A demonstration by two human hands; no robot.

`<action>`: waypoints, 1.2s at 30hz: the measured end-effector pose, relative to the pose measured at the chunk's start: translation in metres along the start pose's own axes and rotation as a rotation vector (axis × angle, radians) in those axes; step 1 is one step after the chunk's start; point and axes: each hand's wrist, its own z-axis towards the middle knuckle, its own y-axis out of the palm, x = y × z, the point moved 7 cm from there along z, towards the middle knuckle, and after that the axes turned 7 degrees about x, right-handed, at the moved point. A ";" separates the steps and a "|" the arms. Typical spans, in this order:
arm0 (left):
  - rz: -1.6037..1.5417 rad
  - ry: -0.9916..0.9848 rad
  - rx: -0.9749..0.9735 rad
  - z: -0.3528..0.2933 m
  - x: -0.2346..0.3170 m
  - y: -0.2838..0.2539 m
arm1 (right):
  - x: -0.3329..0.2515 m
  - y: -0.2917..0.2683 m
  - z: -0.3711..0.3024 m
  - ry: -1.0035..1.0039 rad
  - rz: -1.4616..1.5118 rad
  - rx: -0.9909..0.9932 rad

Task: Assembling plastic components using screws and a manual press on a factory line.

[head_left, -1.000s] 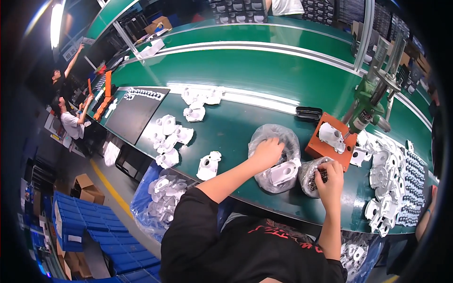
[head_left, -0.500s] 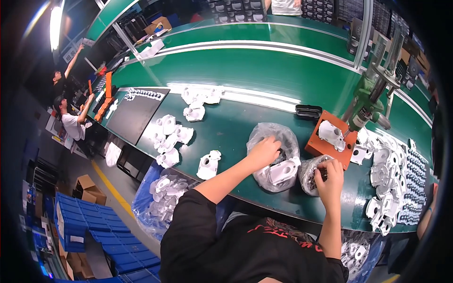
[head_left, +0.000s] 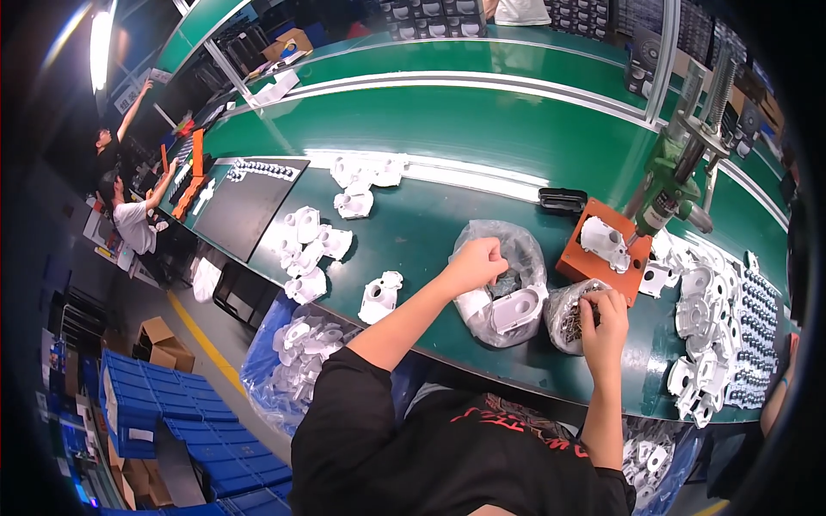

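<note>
My left hand (head_left: 478, 262), its fingers curled closed, hovers over the left side of a clear plastic bag (head_left: 527, 245) with an open mouth. Dark small pieces show inside that bag, and a white housing part (head_left: 516, 310) lies across its near side. My right hand (head_left: 607, 315) is at the right rim of a smaller plastic bag (head_left: 564, 301) full of small metal pieces, too small to name. Its thumb and fingers are pinched together; what either hand holds, if anything, is hidden. Behind the small bag, another white housing (head_left: 605, 244) sits on an orange fixture block (head_left: 571, 258).
A green press (head_left: 658, 211) stands over the orange block. White housings (head_left: 701, 318) pile up at the right, beside rows of small dark-and-silver parts (head_left: 755, 344). More housings (head_left: 305, 245) lie at the left, near a dark mat (head_left: 249, 211). Two people are at the far left.
My left hand has drawn up and slightly left out of the larger bag, its fingers now curled. My right hand remains at the smaller bag, barely shifted.
</note>
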 end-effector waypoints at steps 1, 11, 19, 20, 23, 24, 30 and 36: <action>0.004 0.010 -0.004 0.000 -0.001 0.000 | -0.001 0.000 0.000 -0.002 0.000 0.001; 0.110 0.201 -0.006 -0.014 0.009 0.007 | 0.004 0.003 -0.004 0.069 0.044 -0.015; -0.037 0.018 -0.140 -0.021 -0.004 0.008 | 0.006 0.005 -0.005 0.068 -0.026 -0.047; -0.040 0.015 -0.137 -0.022 -0.005 0.006 | 0.002 0.005 -0.003 0.022 -0.058 -0.048; -0.166 -0.061 -0.183 -0.024 -0.012 0.006 | 0.002 0.006 -0.003 -0.018 -0.067 -0.046; -0.197 -0.057 -0.194 -0.024 -0.012 0.005 | 0.003 0.006 -0.003 -0.011 -0.046 -0.038; -0.309 -0.035 -0.198 -0.027 -0.013 0.005 | 0.012 0.004 -0.004 0.086 -0.040 -0.011; -0.237 -0.069 -0.167 -0.029 -0.017 0.003 | 0.013 0.003 -0.006 0.121 0.006 -0.006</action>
